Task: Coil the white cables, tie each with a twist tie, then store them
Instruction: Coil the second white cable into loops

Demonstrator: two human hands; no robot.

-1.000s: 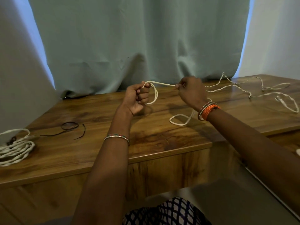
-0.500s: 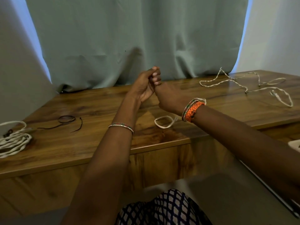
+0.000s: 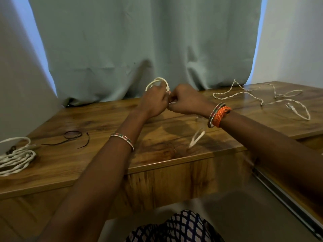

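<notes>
My left hand (image 3: 154, 102) holds small loops of a white cable (image 3: 158, 82) that stick up above its fingers. Right beside it, my right hand (image 3: 185, 101) pinches the same cable where the two hands meet. A blurred stretch of the cable hangs below my right wrist (image 3: 196, 139), and its twisted tail (image 3: 248, 95) lies spread over the right part of the wooden table (image 3: 104, 123). A coiled white cable (image 3: 15, 158) with a dark tie lies at the left edge. Dark twist ties (image 3: 71, 137) lie next to it.
A grey-green curtain (image 3: 139, 49) hangs right behind the table. White walls stand at both sides. A lower wooden surface with a metal rail (image 3: 283, 198) runs along the right. My patterned clothing shows at the bottom.
The hands came together from apart, rose, then settled lower with loops now showing above my left hand. The slack loop on the table has been pulled up off it.
</notes>
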